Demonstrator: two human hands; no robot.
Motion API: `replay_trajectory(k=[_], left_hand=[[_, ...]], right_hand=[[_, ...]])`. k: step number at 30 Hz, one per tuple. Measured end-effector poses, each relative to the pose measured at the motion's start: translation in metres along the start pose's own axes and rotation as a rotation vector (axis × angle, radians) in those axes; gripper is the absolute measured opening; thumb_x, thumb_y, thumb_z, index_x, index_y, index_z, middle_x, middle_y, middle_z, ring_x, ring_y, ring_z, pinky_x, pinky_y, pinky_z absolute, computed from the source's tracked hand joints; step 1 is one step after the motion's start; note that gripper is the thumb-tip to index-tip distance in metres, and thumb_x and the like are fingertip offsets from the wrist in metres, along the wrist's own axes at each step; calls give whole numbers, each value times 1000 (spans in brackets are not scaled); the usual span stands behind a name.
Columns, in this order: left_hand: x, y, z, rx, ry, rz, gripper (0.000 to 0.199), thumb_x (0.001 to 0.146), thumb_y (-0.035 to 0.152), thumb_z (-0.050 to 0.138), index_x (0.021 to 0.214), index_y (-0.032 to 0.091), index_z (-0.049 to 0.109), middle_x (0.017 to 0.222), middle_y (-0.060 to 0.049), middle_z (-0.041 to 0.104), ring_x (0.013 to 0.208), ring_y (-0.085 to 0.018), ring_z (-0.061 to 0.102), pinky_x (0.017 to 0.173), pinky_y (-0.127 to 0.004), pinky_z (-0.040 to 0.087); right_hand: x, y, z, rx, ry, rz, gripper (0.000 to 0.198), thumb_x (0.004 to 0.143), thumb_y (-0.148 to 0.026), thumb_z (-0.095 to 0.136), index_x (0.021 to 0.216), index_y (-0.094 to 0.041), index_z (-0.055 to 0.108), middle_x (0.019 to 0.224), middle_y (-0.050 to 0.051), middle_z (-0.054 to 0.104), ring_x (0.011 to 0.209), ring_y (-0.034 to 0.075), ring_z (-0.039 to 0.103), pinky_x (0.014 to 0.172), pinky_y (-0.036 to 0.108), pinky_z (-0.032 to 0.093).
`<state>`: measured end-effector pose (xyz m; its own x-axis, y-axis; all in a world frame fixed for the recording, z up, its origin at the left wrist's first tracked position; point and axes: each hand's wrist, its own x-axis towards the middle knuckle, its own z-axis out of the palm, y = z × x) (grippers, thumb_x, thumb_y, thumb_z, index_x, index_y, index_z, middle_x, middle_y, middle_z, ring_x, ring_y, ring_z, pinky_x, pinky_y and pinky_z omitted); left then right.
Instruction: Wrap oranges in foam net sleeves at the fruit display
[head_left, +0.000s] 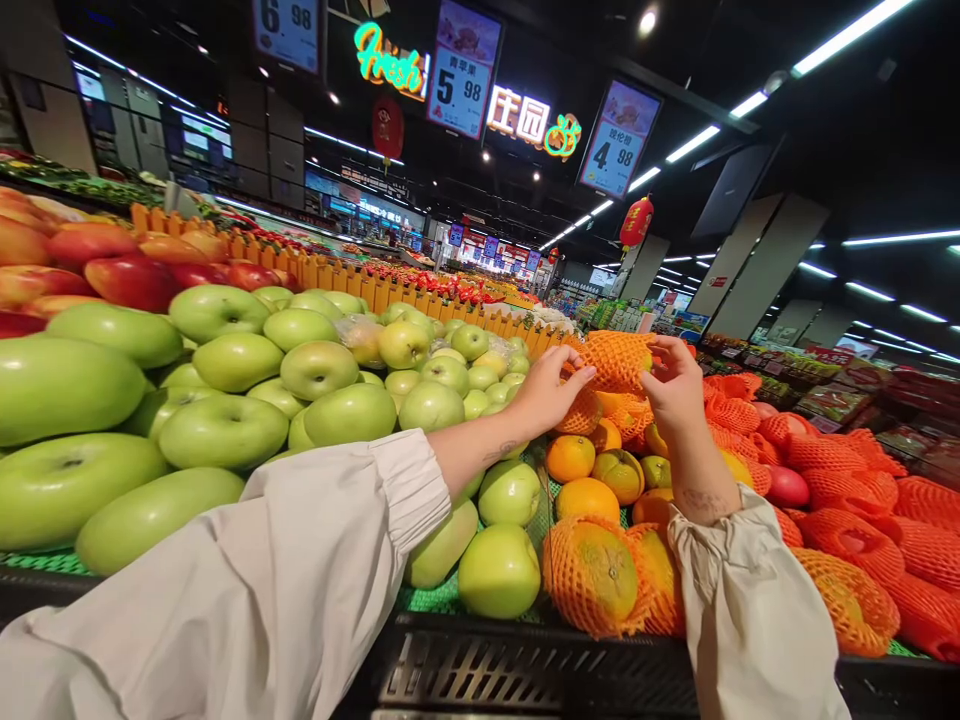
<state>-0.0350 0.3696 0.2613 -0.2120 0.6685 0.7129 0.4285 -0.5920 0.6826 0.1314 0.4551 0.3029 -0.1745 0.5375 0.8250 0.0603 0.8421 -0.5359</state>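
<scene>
Above the pile of oranges (pixel 588 502), an orange foam fruit net (pixel 616 360) is stretched between my two hands. My left hand (pixel 549 388) pinches its left end with thumb and fingers. At the right end, my right hand (pixel 676 385) grips it with curled fingers. A bit of yellow shows near my right thumb, but I cannot make out whether a fruit is inside. Bare oranges lie just below, and a netted orange (pixel 600 570) sits at the front of the bin. Green apples (pixel 352 412) are heaped under and beside my left forearm.
Red-netted fruit (pixel 847 490) fills the bin right of my right forearm. Red apples (pixel 135 282) are piled at the far left. A black crate edge (pixel 480 665) runs along the front. An orange picket-style divider (pixel 330 275) stands behind the apples, and price signs (pixel 465 68) hang overhead.
</scene>
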Motion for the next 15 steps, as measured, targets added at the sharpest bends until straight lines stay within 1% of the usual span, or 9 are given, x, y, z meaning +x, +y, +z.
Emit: replay_trajectory(k=[3,5,6,8,10,11,12,13,15], left_hand=[[1,-1,0,-8,0,-50,11,101,24,49,92,17,48,102,-7,57,97,-18,55,91,-34,44],[1,-2,0,-10,13,-67,5,100,16,42,99,16,47,110,-10,56,105,-20,54,99,-37,44],[1,-2,0,-5,26,-74,10,96,11,43,106,15,46,117,-13,54,110,-21,53,103,-38,43],[-1,-3,-1,11,49,-70,44,84,5,55,125,12,41,134,-17,45,126,-24,48,112,-41,39],[-3,-2,-2,31,21,-35,82,71,6,67,143,13,29,148,-20,33,141,-30,35,120,-45,31],[-4,-1,-2,28,-7,-16,95,67,9,72,149,14,23,152,-21,30,146,-32,30,122,-47,28],[-5,1,-2,15,-40,0,103,66,12,74,152,15,18,153,-21,30,147,-33,29,123,-48,27],[-7,2,-3,-5,-74,12,107,66,14,76,154,15,15,152,-21,33,146,-34,33,121,-48,30],[-9,4,-3,-32,-113,39,103,66,17,78,153,16,22,145,-18,45,136,-33,47,115,-46,39]], right_hand=[[1,4,-1,28,-4,41,39,56,-32,62,93,-23,54,98,6,59,87,21,56,70,31,45],[2,9,-2,60,-7,56,39,58,-34,64,95,-23,53,98,6,58,85,20,56,68,30,44],[2,11,-2,75,-14,53,39,60,-36,65,95,-23,53,100,6,59,87,21,57,69,30,44],[3,14,-3,105,-44,42,39,64,-40,67,97,-24,52,103,6,60,96,24,59,73,31,47],[2,13,-3,160,-102,80,42,65,-40,70,100,-25,53,105,7,62,100,25,60,73,31,48],[1,12,-3,194,-136,111,44,63,-38,71,101,-25,54,106,7,62,100,25,61,72,31,48],[0,9,-3,225,-170,137,46,61,-36,73,102,-25,54,108,7,63,100,25,61,71,30,48],[-1,7,-2,248,-204,152,47,59,-33,74,102,-24,55,110,7,64,102,25,62,72,30,49],[-3,1,-1,269,-264,153,47,57,-30,76,100,-24,58,114,7,65,108,26,62,78,31,51]])
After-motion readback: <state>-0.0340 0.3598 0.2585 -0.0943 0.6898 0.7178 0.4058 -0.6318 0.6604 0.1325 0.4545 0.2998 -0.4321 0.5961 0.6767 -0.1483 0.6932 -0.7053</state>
